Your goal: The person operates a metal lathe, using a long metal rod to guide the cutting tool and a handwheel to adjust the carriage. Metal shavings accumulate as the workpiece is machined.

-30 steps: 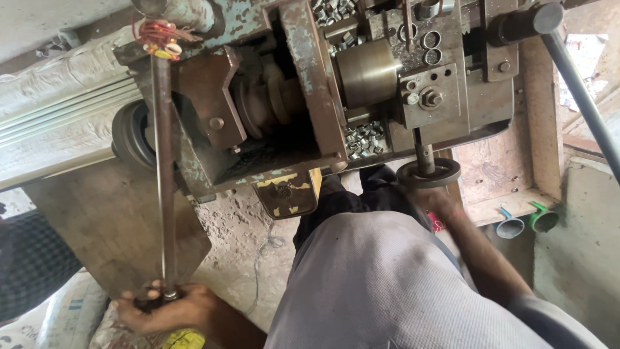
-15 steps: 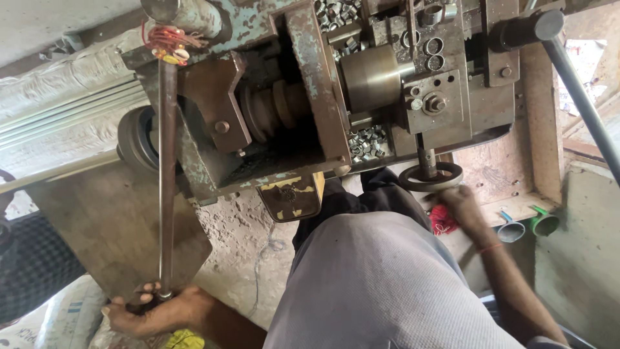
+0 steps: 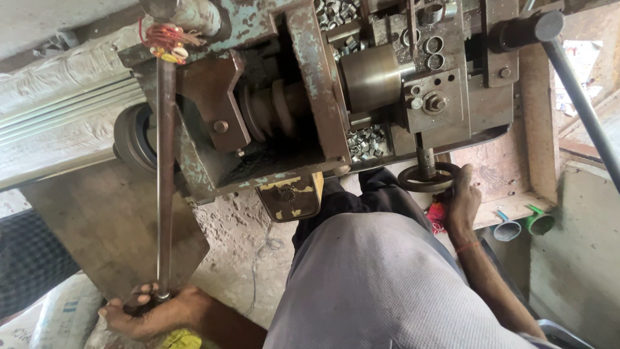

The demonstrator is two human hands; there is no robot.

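Long steel lever rod is gripped at its near end by the left hand, fingers wrapped around it; right hand clasps the small black handwheel, ready to turn.

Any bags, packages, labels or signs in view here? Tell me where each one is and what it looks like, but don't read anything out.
Woven sack: bottom left corner, beside the left hand; whitish, soft and bulging, with dark print.
Yellow printed piece: bottom edge, just under the left hand; small, crumpled, bright yellow; too little shows to tell what it is.
No signs or screens show.
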